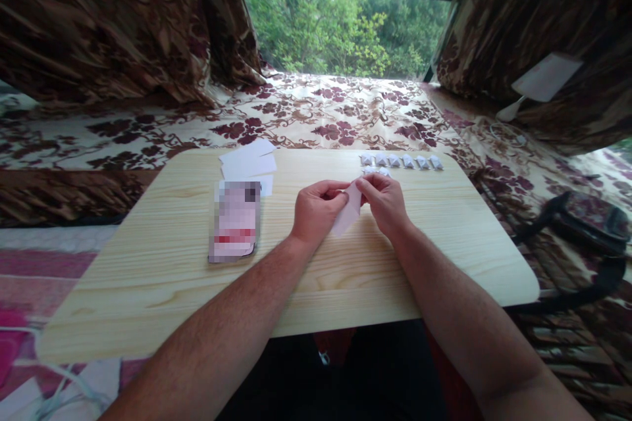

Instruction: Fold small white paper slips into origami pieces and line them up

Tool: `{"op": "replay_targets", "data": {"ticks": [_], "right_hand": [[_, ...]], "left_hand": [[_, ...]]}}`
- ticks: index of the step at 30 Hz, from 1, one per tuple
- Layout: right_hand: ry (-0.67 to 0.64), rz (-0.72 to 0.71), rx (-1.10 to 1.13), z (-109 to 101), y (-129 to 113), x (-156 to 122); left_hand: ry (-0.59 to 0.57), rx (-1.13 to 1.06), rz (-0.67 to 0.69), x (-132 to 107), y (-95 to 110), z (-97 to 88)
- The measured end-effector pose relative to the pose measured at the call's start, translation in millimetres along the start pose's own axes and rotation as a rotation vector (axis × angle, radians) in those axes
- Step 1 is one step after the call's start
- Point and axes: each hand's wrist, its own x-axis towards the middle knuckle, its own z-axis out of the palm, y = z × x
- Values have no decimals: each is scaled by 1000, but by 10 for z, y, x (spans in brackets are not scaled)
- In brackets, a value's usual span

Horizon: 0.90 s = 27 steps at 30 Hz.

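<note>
Between my two hands, above the middle of the wooden table [326, 283], is a piece of white paper [348, 214] with a fold across it. My left hand [318, 207] pinches its left edge between thumb and fingers. At the paper's upper end, my right hand [384, 199] pinches it too, thumb and fingertips pressed together. Just beyond my right hand sits a row of small folded white paper pieces [408, 161], each with a raised pointed middle. A second, shorter row starts nearer me and is partly hidden behind my fingers.
On the table's left lie several loose white paper sheets [249, 161], overlapping, with a blurred pinkish phone-shaped item [236, 220] nearer me. A floral-covered ledge [336, 108] runs behind the table below a window. To the right are a white lamp [548, 77] and a dark chair frame [592, 223].
</note>
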Motion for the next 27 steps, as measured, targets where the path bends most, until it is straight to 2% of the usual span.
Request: {"op": "replay_targets", "data": {"ticks": [10, 17, 27], "right_hand": [[-28, 42, 88, -1, -25, -5], [-17, 26, 19, 19, -30, -20], [-44, 28, 48, -1, -17, -11]], "left_hand": [[5, 3, 3, -12, 22, -1], [55, 33, 18, -11, 48, -2], [30, 33, 12, -6, 36, -10]]}}
